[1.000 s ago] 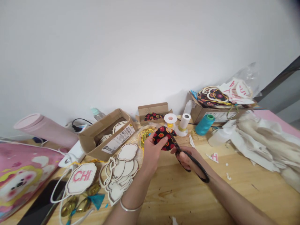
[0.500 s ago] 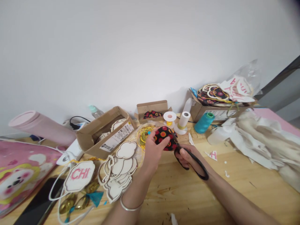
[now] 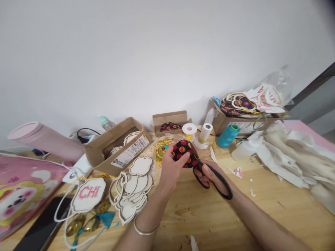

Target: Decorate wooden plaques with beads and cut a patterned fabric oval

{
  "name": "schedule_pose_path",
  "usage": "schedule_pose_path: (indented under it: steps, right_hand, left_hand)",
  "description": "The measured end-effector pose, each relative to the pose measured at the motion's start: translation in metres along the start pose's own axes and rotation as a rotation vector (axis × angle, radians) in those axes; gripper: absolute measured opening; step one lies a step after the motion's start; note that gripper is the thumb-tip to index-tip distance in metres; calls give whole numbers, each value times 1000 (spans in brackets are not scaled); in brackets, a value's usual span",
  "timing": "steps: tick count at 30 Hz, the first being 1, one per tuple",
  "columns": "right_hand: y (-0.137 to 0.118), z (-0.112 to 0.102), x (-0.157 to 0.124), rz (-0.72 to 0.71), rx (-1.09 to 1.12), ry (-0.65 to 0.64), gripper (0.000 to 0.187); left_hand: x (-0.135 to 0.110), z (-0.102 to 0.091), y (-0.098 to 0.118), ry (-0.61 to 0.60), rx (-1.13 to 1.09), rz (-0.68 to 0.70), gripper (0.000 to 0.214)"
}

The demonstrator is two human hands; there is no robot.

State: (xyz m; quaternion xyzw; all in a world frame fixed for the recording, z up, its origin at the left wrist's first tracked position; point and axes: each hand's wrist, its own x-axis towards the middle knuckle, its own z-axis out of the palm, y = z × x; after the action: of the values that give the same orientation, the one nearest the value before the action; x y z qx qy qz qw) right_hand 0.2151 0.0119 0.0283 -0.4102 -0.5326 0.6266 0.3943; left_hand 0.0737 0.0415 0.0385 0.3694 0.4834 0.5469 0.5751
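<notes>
My left hand [image 3: 174, 162] is closed on a piece of black fabric [image 3: 182, 150] with red and yellow flowers, its thumb lying across the front. In my right hand [image 3: 208, 172] is a pair of black-handled scissors [image 3: 222, 183], the loops around the fingers and thumb. The blades lie along the right edge of the fabric; whether they are cutting into it I cannot tell. Behind the left hand is a tangle of yellow thread [image 3: 161, 151]. Pale cloud-shaped wooden frames [image 3: 141, 166] lie in a pile to the left of my left forearm.
A cardboard box [image 3: 104, 162] stands at the left, a fuller box [image 3: 222, 123] at back right. White spools [image 3: 206, 132] and a teal thread cone [image 3: 227, 136] stand behind the hands. A "CHI" plaque [image 3: 88, 195], brass bells [image 3: 91, 224] and a phone [image 3: 43, 223] lie front left; crumpled cloth [image 3: 293, 164] is at right.
The scissors' handle loops have spread slightly further apart in my right hand. My left hand keeps its hold on the fabric, and the view has shifted very slightly.
</notes>
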Motion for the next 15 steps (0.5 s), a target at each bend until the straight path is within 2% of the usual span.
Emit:
schedule_pose_path:
  steps: [5, 10, 15]
  right_hand:
    - [7, -3, 0, 16, 73, -41, 53]
    - [12, -3, 0, 25, 170, -14, 49]
    - [13, -3, 0, 42, 171, 0, 49]
  left_hand:
    - [2, -2, -2, -28, 13, -7, 41]
    - [3, -4, -3, -42, 11, -9, 40]
    - [3, -4, -3, -48, -1, -15, 40]
